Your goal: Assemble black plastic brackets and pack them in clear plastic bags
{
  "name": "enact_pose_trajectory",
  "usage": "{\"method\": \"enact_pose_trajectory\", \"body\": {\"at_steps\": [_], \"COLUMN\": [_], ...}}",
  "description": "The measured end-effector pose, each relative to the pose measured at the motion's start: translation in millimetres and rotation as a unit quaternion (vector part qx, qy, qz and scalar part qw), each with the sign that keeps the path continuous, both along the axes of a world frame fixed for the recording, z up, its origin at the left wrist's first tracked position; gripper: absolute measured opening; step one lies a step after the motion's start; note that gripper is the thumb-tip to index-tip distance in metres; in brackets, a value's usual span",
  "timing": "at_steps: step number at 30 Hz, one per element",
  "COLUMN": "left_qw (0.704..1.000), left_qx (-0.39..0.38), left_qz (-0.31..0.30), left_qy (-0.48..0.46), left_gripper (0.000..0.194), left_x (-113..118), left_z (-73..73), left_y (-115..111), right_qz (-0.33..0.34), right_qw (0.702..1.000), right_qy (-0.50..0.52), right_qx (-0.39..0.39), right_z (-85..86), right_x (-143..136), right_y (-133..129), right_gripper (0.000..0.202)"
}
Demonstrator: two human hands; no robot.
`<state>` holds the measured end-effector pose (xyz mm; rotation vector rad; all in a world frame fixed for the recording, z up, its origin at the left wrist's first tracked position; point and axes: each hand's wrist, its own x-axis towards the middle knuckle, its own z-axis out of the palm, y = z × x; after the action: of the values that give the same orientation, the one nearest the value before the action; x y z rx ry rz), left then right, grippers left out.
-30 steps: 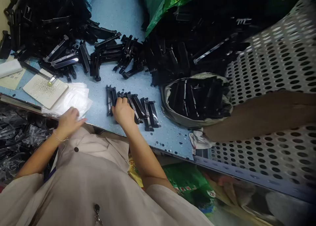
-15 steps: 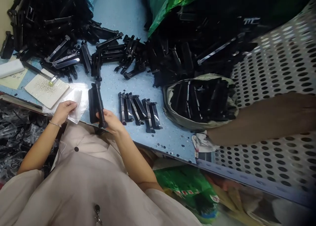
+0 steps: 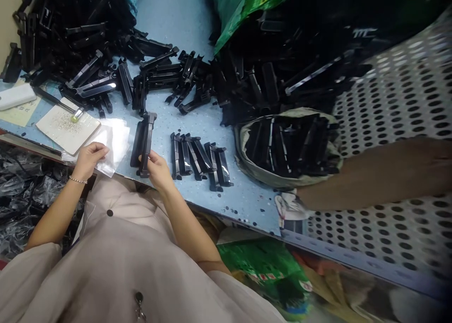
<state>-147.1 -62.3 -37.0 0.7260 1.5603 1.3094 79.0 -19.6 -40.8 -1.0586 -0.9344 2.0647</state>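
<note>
My left hand (image 3: 90, 160), with a beaded bracelet at its wrist, pinches the near edge of a clear plastic bag (image 3: 117, 146) lying at the table's front. In my right hand (image 3: 158, 171) is a long black plastic part (image 3: 147, 141), held near its lower end between thumb and fingers. It stands roughly upright in view, a flat dark face showing on its left side. To the right of that hand, several similar black parts (image 3: 201, 158) lie side by side in a row on the blue tabletop (image 3: 250, 205).
Heaped black parts (image 3: 84, 36) cover the table's back left. A board (image 3: 67, 127) with small gold bits and a brush-like tool (image 3: 56, 99) lie left. A pale bag (image 3: 243, 165) full of black parts stands right, beside another person's arm (image 3: 367, 172) and a perforated metal surface (image 3: 399, 229).
My right hand has turned the black part slightly and shifted it a little right and up. My left hand stays at the plastic bag, whose top now lies flatter and shinier.
</note>
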Motion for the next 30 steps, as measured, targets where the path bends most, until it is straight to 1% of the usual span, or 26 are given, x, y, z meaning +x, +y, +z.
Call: {"method": "enact_pose_trajectory", "body": {"at_steps": [2, 4, 6, 8, 9, 10, 11, 12, 14, 15, 16, 17, 18, 19, 20, 22, 23, 24, 25, 27, 30], "left_qw": [0.999, 0.994, 0.991, 0.991, 0.987, 0.977, 0.960, 0.934, 0.877, 0.860, 0.853, 0.854, 0.862, 0.872, 0.885, 0.904, 0.907, 0.905, 0.898, 0.870, 0.816], "left_qx": [0.022, 0.044, 0.055, 0.066, 0.079, 0.098, 0.119, 0.137, 0.155, 0.155, 0.152, 0.148, 0.143, 0.138, 0.135, 0.145, 0.157, 0.171, 0.186, 0.221, 0.292], "left_qz": [-0.016, -0.036, -0.042, -0.027, -0.020, -0.024, -0.041, -0.066, -0.122, -0.139, -0.142, -0.138, -0.132, -0.126, -0.122, -0.123, -0.124, -0.127, -0.131, -0.154, -0.231], "left_qy": [0.045, 0.093, 0.110, 0.116, 0.139, 0.186, 0.251, 0.324, 0.438, 0.467, 0.479, 0.479, 0.469, 0.452, 0.429, 0.384, 0.370, 0.367, 0.376, 0.413, 0.442], "left_gripper": [0.028, 0.022, 0.019, 0.018, 0.017, 0.013, 0.007, 0.007, 0.024, 0.031, 0.035, 0.037, 0.037, 0.034, 0.031, 0.027, 0.028, 0.030, 0.034, 0.043, 0.058], "left_x": [6.4, 11.4, 12.2, 8.5, 5.5, 2.5, -0.4, -2.6, -5.0, -5.2, -4.8, -4.2, -3.6, -3.4, -3.7, -6.4, -8.4, -10.3, -11.7, -10.7, 2.5], "left_z": [-1.8, -3.1, -3.2, -1.9, -1.0, 0.0, 1.0, 1.8, 3.1, 3.6, 3.8, 3.9, 3.6, 3.0, 2.0, -0.8, -2.2, -3.2, -3.5, -2.1, 3.8], "left_y": [1.2, 2.3, 1.6, -1.4, -3.5, -5.7, -7.6, -8.9, -9.3, -8.3, -6.7, -4.5, -2.1, 0.5, 2.9, 6.7, 7.5, 7.2, 5.8, -0.8, -17.4], "right_qz": [0.006, 0.046, 0.058, 0.041, 0.032, 0.026, 0.021, 0.016, -0.007, -0.029, -0.052, -0.069, -0.070, -0.052, -0.014, 0.090, 0.134, 0.163, 0.174, 0.156, 0.114], "right_qw": [1.000, 0.998, 0.996, 0.998, 0.998, 0.998, 0.998, 0.999, 0.999, 0.999, 0.998, 0.997, 0.997, 0.998, 0.998, 0.988, 0.979, 0.971, 0.966, 0.967, 0.979], "right_qy": [0.017, 0.046, 0.056, 0.049, 0.045, 0.044, 0.043, 0.043, 0.032, 0.022, 0.014, 0.010, 0.015, 0.026, 0.042, 0.072, 0.080, 0.083, 0.085, 0.085, 0.080], "right_qx": [0.020, 0.027, 0.023, 0.002, -0.011, -0.021, -0.027, -0.027, -0.013, -0.001, 0.010, 0.015, 0.010, -0.008, -0.035, -0.101, -0.130, -0.154, -0.171, -0.182, -0.149], "right_z": [8.0, 10.0, 5.8, -1.5, -5.0, -7.7, -9.5, -10.4, -9.4, -7.9, -6.0, -4.0, -1.9, 0.0, 1.5, 2.9, 2.7, 1.9, 0.6, -2.9, -8.4], "right_x": [-7.3, -19.5, -29.3, -32.1, -31.0, -28.9, -26.3, -23.7, -18.7, -16.2, -13.1, -9.3, -4.5, 0.9, 6.6, 17.0, 20.5, 22.6, 23.1, 19.7, 7.3], "right_y": [-5.4, -5.7, -0.7, 6.3, 9.5, 12.0, 13.7, 14.6, 14.0, 12.6, 10.5, 7.6, 3.8, -0.8, -6.1, -16.8, -21.3, -24.6, -26.5, -25.6, -16.1], "right_gripper": [0.029, 0.029, 0.031, 0.033, 0.035, 0.036, 0.038, 0.038, 0.038, 0.037, 0.036, 0.035, 0.034, 0.034, 0.035, 0.039, 0.041, 0.042, 0.043, 0.048, 0.062]}}
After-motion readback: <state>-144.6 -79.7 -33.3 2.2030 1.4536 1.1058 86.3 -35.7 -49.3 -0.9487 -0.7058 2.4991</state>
